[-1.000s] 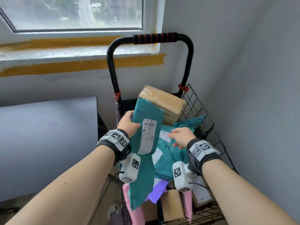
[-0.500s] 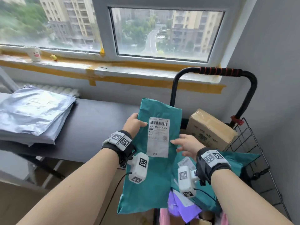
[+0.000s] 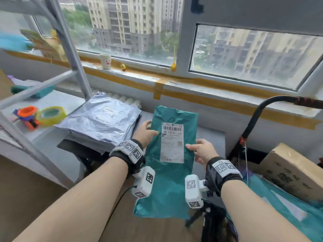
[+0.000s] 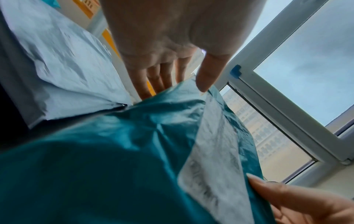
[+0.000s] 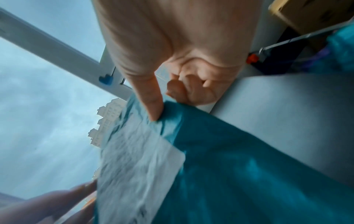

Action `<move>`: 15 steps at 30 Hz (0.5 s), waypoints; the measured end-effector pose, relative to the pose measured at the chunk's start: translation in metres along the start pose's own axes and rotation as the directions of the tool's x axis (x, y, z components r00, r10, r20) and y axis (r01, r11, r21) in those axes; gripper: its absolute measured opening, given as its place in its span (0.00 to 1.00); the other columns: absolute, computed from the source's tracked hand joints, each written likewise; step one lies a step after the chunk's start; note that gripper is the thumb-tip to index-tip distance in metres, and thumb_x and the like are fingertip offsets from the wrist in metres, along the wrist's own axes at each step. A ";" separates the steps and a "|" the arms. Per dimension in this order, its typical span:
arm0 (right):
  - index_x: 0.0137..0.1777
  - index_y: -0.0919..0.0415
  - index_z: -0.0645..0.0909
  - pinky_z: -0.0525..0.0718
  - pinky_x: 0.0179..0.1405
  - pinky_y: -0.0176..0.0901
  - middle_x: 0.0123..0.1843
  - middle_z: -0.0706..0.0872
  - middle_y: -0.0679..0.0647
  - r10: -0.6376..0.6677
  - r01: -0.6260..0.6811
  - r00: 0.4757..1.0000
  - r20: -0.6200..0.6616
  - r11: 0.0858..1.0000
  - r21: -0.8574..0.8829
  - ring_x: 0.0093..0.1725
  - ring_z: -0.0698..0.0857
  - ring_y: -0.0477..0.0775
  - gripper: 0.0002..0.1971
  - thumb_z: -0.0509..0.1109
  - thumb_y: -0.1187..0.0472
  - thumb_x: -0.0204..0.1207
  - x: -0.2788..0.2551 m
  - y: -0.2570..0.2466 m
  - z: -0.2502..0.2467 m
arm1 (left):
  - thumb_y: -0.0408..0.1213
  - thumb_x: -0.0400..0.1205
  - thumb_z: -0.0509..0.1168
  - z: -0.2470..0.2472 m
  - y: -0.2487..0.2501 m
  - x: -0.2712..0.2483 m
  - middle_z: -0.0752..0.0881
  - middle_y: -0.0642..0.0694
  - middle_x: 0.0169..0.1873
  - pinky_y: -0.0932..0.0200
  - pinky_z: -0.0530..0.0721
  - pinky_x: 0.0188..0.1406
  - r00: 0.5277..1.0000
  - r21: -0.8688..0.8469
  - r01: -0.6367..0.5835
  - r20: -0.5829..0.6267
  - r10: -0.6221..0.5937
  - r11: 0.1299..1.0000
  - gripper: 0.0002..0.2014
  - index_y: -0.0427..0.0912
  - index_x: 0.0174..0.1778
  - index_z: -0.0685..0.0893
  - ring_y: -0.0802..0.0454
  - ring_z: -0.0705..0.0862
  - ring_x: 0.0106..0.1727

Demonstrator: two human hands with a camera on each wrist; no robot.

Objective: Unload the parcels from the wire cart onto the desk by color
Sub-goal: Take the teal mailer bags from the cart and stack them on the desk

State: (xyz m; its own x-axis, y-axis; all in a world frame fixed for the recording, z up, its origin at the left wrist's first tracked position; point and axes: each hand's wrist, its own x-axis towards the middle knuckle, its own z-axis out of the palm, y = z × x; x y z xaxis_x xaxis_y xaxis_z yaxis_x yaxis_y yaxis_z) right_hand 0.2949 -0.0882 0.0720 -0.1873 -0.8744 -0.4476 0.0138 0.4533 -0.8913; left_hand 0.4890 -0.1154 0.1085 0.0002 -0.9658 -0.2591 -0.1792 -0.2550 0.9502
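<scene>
A teal mailer bag [image 3: 171, 159] with a white shipping label hangs in the air over the front edge of the grey desk [image 3: 211, 137]. My left hand [image 3: 146, 134] pinches its left edge, thumb on the front and fingers behind [image 4: 201, 75]. My right hand [image 3: 201, 151] pinches the right edge the same way, thumb on top [image 5: 153, 106]. The teal bag [image 4: 114, 151] [image 5: 239, 166] fills both wrist views. A stack of silver mailers [image 3: 99, 123] lies on the desk to the left. The wire cart [image 3: 253, 126] stands at the right, holding a brown box [image 3: 290, 172] and another teal bag [image 3: 279, 203].
A metal rack frame [image 3: 73, 55] crosses the left side. Tape rolls [image 3: 49, 115] and an orange dispenser [image 3: 28, 116] lie on the white table at far left. A cup [image 3: 105, 61] stands on the window sill. A black tripod [image 3: 208, 213] stands below my right wrist.
I have lifted the teal bag out of the cart and swung it left toward the desk. My right hand, loose before, now pinches the bag's right edge. The view has turned left.
</scene>
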 end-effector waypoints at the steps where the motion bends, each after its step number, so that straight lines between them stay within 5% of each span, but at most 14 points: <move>1: 0.61 0.63 0.74 0.69 0.25 0.38 0.43 0.84 0.58 -0.006 0.006 1.000 -0.024 1.000 0.003 0.31 0.79 0.49 0.16 0.71 0.70 0.75 0.007 0.000 0.017 | 0.21 0.80 0.59 -0.017 -0.005 0.007 0.79 0.38 0.64 0.62 0.80 0.44 1.000 0.042 0.005 -0.015 -0.004 0.999 0.27 0.37 0.77 0.66 0.49 0.81 0.51; 5: 0.62 0.62 0.72 0.67 0.24 0.39 0.49 0.84 0.61 -0.004 0.002 0.993 -0.118 1.000 -0.019 0.31 0.78 0.50 0.18 0.71 0.69 0.74 0.032 0.000 0.063 | 0.24 0.80 0.63 -0.070 -0.028 0.037 0.78 0.37 0.68 0.61 0.73 0.57 0.999 0.178 0.025 -0.046 -0.017 0.984 0.23 0.35 0.72 0.73 0.44 0.78 0.67; 11: 0.54 0.58 0.74 0.71 0.26 0.40 0.49 0.84 0.61 0.025 -0.043 0.971 -0.240 0.997 -0.071 0.32 0.78 0.52 0.17 0.75 0.69 0.69 0.090 0.000 0.087 | 0.24 0.79 0.62 -0.091 -0.054 0.096 0.83 0.37 0.61 0.63 0.73 0.57 0.997 0.253 0.065 -0.057 -0.052 0.965 0.16 0.35 0.63 0.81 0.44 0.81 0.62; 15: 0.52 0.57 0.75 0.75 0.32 0.42 0.54 0.86 0.61 0.059 -0.097 0.959 -0.276 0.987 -0.125 0.45 0.83 0.58 0.17 0.77 0.67 0.66 0.140 0.002 0.097 | 0.26 0.78 0.62 -0.082 -0.067 0.142 0.84 0.41 0.59 0.59 0.78 0.56 0.997 0.347 0.072 -0.047 -0.059 0.935 0.15 0.40 0.59 0.83 0.48 0.82 0.55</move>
State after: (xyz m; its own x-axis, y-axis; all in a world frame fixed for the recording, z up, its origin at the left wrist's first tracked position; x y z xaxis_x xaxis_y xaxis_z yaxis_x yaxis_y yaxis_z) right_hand 0.3635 -0.2265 0.0004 -0.4496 -0.7645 -0.4620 -0.0910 0.5538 -0.8277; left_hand 0.5817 -0.2393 0.0218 0.0567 -0.9502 -0.3064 -0.5090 -0.2916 0.8099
